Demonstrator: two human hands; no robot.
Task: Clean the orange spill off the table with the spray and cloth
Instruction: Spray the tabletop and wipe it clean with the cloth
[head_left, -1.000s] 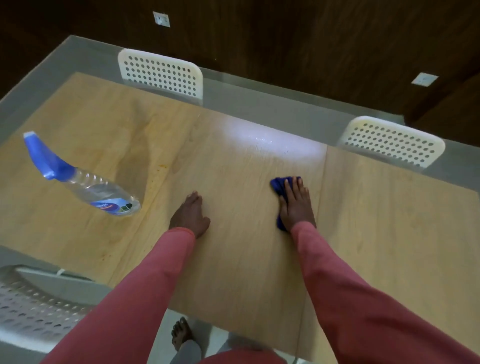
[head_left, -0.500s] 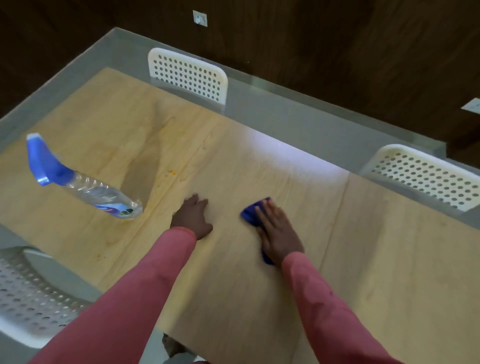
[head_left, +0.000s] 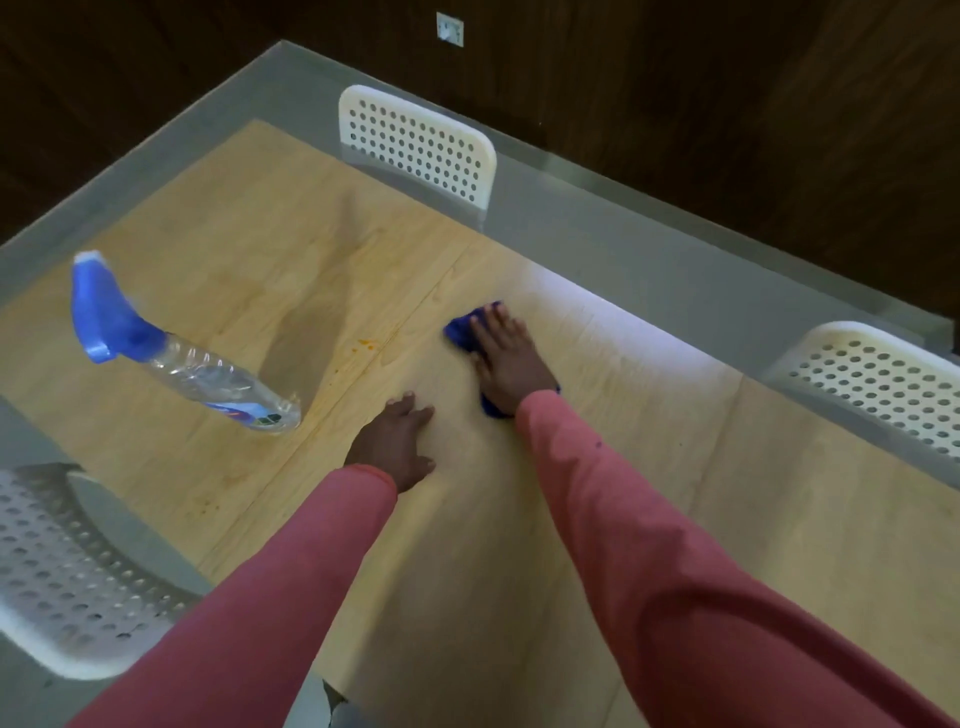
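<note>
The right hand (head_left: 506, 358) lies flat on a blue cloth (head_left: 462, 328), fingers straight and slightly spread, pressing it down onto the worktop (head_left: 779, 519). The cloth peeks out beyond the fingertips on the far side and again as a small patch beside the wrist; the rest is hidden under the palm. The left hand (head_left: 397, 441) rests on the bare wood nearer the person, just beside the right hand but not touching it or the cloth, with its fingers extended and holding nothing. Both arms wear pink sleeves (head_left: 649, 545).

The orange spill (head_left: 368, 343) shows as a small bright smear on the wood, near the far end of the cloth and to its left, apart from the fabric. Fainter orange specks trail along a seam in the surface toward the near edge. The spray bottle (head_left: 208, 374) stands on the left part of the worktop, well apart from both hands; its body is clear plastic with a blue trigger head (head_left: 104, 317) and a label low on it. It looks steeply tilted through the wide lens.

White perforated chairs stand around the worktop: one at the far side (head_left: 415, 145), one at the right (head_left: 872, 379) and one at the near left (head_left: 62, 571).
</note>
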